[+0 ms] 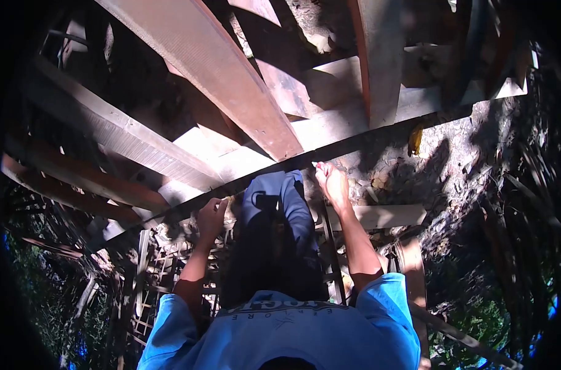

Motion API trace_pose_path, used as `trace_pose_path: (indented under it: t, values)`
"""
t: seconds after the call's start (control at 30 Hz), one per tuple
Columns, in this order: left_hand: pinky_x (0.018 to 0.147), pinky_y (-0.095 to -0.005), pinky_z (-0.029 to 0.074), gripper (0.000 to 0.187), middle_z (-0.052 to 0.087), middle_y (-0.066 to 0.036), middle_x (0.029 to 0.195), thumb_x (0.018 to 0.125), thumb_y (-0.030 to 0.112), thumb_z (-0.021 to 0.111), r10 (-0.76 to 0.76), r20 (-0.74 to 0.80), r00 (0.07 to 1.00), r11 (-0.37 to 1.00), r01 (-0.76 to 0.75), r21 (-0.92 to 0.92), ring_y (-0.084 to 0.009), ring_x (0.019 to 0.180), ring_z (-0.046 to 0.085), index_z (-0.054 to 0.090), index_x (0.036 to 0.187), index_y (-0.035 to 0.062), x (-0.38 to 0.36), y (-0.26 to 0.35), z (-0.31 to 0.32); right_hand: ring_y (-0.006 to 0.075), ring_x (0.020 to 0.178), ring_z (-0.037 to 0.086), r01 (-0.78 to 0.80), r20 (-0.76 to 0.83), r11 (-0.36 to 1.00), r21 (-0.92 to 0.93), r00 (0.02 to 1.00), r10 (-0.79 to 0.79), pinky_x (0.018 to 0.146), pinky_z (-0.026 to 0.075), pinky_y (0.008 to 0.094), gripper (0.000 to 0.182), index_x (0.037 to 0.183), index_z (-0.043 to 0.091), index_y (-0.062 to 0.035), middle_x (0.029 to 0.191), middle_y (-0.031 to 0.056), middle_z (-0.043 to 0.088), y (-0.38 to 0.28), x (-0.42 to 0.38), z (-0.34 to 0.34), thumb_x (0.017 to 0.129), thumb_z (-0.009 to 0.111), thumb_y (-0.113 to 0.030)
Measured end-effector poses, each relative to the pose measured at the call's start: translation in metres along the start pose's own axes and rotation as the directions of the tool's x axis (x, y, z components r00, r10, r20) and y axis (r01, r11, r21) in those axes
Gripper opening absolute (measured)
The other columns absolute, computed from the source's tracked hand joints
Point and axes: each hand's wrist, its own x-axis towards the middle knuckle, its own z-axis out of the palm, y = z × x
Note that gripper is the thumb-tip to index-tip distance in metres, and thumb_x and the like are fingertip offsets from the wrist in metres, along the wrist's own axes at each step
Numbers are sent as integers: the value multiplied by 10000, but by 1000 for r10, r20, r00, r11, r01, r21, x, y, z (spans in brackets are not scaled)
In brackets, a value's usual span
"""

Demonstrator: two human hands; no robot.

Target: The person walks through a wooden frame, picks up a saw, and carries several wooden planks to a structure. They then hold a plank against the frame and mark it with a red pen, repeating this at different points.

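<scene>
My right hand (333, 184) is closed in a pinch just below the edge of a long pale board (330, 128). A small red and white thing (318, 165) shows at its fingertips, too small to name. To the left, my left hand (211, 217) has its fingers curled, partly in shade, near the same board's lower edge; whatever it may hold is hidden. Between both hands are my legs in blue-grey trousers (271, 191). A wide brown plank (225, 74) slants down, its lower end lying over the board close to my knees.
Further planks and a grooved beam (126, 139) cross the board at angles. A short wooden piece (385, 216) lies right of my right forearm. Under my left arm is a slatted lattice (160, 277). A yellow leaf-like object (415, 140) is near the board; dry leaves cover the ground (459, 166).
</scene>
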Motion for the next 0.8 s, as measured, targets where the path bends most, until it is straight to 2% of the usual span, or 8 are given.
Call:
trace_pose_path:
  t: [0.03,0.13,0.2,0.27,0.37,0.5,0.67,0.8]
  values:
    - [610,-394,487,367,652,-129,682,892,421,642,-3,16,1000,1000,3,14,-275,643,655,691,915,58,0,-2,6,406,740,665,-83,-5,996,-6,997,83,674,511,463,297,911,654,4,762,231,656,3,-1,-9,900,602,-288]
    - [632,-444,489,386,654,-160,716,889,442,623,4,108,994,999,-9,47,-337,686,660,685,903,61,5,-6,24,330,616,640,-111,-277,973,204,946,166,620,490,422,339,877,652,14,688,209,630,5,1,-50,902,599,-321]
    - [633,-449,488,380,655,-165,722,892,433,622,40,149,988,995,-54,86,-344,688,658,680,889,57,10,-7,35,355,615,642,-177,-401,978,109,892,206,593,482,432,374,890,654,19,674,223,633,10,20,-70,893,602,-351]
    - [634,-446,488,381,655,-165,723,893,436,621,51,166,985,995,-65,78,-341,686,654,679,886,59,17,-10,40,397,654,655,-147,-455,989,-28,883,119,607,494,470,362,892,650,-3,688,238,641,20,45,-75,902,596,-361]
    - [644,-433,489,384,658,-157,734,894,440,622,36,186,982,997,-48,58,-323,696,653,684,891,62,29,-6,33,426,695,656,-113,-499,961,-253,866,-30,624,505,508,339,901,635,-26,706,247,641,15,80,-73,902,599,-363]
    - [657,-425,489,373,664,-145,742,898,429,623,22,166,986,996,-35,77,-311,709,654,694,882,63,42,-4,13,437,683,652,-114,-466,931,-346,883,-65,624,511,522,320,911,617,-40,697,241,645,-3,103,-72,923,570,-356]
    - [671,-419,485,366,669,-142,752,902,415,617,-22,124,992,995,10,98,-308,718,657,693,865,59,53,-19,-11,440,692,664,-259,-458,886,-385,887,60,634,523,523,334,885,608,-21,711,254,657,9,68,-74,924,565,-349]
    - [663,-417,484,354,672,-137,752,898,393,621,-5,135,991,996,-8,94,-306,701,651,681,853,47,62,-35,-15,412,638,663,-100,-439,903,-419,892,-105,585,529,490,317,871,598,-26,680,241,649,-13,83,-78,947,559,-332]
